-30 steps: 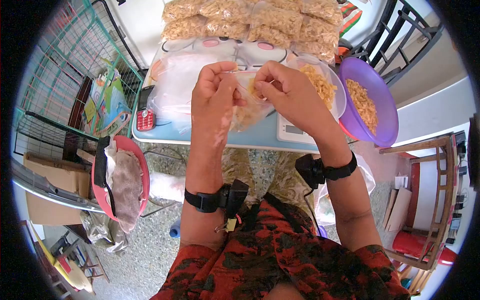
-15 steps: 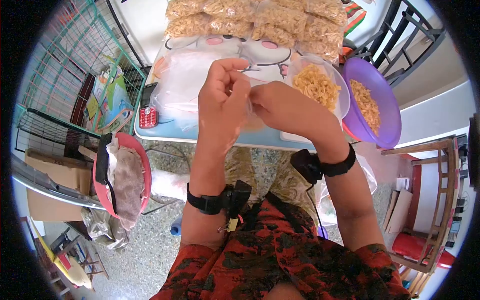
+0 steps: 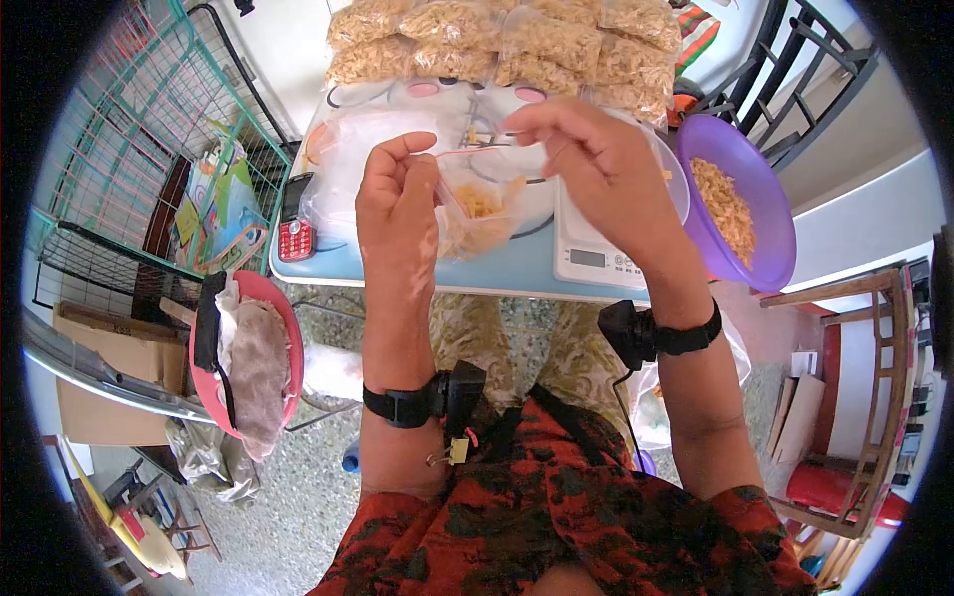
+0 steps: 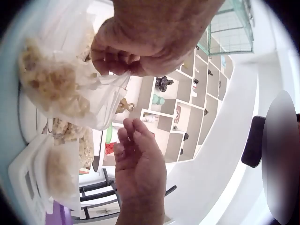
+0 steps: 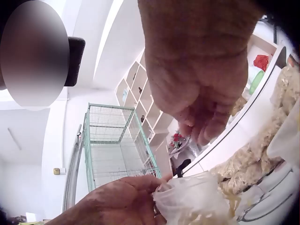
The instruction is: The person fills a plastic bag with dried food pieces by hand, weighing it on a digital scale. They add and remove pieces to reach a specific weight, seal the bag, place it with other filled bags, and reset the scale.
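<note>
A clear plastic bag (image 3: 482,214) with yellowish dried pieces inside hangs at the table's front edge, its red-lined mouth spread. My left hand (image 3: 397,209) pinches the bag's left edge between thumb and fingers. In the left wrist view the same bag (image 4: 56,84) bulges below the left hand (image 4: 140,47). My right hand (image 3: 606,179) is held apart from the bag, to its right and above the white scale (image 3: 596,243), fingers loosely bent with nothing seen in them. The right wrist view shows the right hand (image 5: 201,84) above the bag (image 5: 192,199), not touching it.
Filled bags (image 3: 556,45) are stacked at the table's back. Flat empty bags (image 3: 348,169) lie left, beside a red phone (image 3: 295,240). A purple basin (image 3: 775,228) of dried pieces stands right, next to a clear bowl (image 3: 678,189). A wire cage (image 3: 89,149) stands far left.
My hands were close together at the bag's mouth; the right hand has let go and moved right and up. The left hand has shifted slightly left with the bag, whose mouth is wider.
</note>
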Action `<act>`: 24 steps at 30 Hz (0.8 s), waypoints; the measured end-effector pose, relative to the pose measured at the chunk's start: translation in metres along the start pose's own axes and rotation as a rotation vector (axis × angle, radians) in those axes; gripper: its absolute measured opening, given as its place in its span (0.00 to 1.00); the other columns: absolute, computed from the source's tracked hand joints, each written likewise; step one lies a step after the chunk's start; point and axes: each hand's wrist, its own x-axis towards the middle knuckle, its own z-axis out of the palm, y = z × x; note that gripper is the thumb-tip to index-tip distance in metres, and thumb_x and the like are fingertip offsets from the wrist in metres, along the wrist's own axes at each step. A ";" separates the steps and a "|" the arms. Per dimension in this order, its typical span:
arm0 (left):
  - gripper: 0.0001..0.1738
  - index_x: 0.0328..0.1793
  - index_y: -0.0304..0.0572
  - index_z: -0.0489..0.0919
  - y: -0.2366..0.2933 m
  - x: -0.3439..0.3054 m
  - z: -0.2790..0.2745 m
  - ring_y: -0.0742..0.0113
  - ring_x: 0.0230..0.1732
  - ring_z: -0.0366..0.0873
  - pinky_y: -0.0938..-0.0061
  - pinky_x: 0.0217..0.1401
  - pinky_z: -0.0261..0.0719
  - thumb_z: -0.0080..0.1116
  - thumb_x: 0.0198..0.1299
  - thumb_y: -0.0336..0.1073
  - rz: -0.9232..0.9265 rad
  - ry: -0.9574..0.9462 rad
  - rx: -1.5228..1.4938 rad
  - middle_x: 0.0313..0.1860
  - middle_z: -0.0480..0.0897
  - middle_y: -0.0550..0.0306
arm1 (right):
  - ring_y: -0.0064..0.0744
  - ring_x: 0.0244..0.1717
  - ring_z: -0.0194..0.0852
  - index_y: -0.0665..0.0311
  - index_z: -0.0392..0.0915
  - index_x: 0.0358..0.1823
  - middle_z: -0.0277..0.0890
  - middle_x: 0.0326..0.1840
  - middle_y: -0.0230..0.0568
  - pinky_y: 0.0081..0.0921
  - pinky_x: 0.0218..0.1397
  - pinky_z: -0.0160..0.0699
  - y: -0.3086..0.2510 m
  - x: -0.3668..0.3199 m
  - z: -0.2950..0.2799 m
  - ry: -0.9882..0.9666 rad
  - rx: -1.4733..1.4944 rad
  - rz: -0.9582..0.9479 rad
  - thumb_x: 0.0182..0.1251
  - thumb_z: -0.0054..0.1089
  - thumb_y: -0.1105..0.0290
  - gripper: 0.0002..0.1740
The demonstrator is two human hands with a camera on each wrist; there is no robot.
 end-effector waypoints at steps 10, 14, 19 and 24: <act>0.13 0.55 0.36 0.75 0.011 -0.009 0.000 0.78 0.34 0.74 0.79 0.42 0.76 0.54 0.67 0.34 0.007 -0.003 0.008 0.35 0.76 0.64 | 0.26 0.30 0.73 0.67 0.78 0.42 0.78 0.29 0.37 0.24 0.35 0.74 0.003 -0.016 0.023 -0.156 -0.162 0.309 0.65 0.62 0.65 0.12; 0.12 0.54 0.36 0.75 0.014 -0.008 -0.003 0.79 0.33 0.72 0.81 0.38 0.74 0.53 0.68 0.33 0.013 0.064 -0.003 0.34 0.76 0.64 | 0.25 0.29 0.73 0.66 0.78 0.40 0.77 0.28 0.34 0.24 0.35 0.74 -0.002 -0.013 0.028 -0.072 -0.035 0.270 0.64 0.64 0.66 0.11; 0.11 0.53 0.35 0.75 0.017 -0.010 0.000 0.81 0.28 0.70 0.85 0.32 0.69 0.54 0.68 0.32 0.013 0.090 -0.046 0.30 0.77 0.65 | 0.23 0.30 0.74 0.65 0.78 0.38 0.79 0.29 0.33 0.22 0.37 0.74 -0.008 -0.010 0.024 -0.011 -0.048 0.285 0.63 0.65 0.67 0.09; 0.11 0.53 0.35 0.75 0.016 -0.012 0.001 0.81 0.28 0.70 0.85 0.32 0.69 0.54 0.68 0.32 -0.035 0.096 -0.004 0.30 0.77 0.65 | 0.46 0.31 0.80 0.65 0.77 0.35 0.79 0.29 0.47 0.37 0.35 0.76 -0.016 -0.012 0.017 0.153 -0.185 0.131 0.60 0.63 0.69 0.07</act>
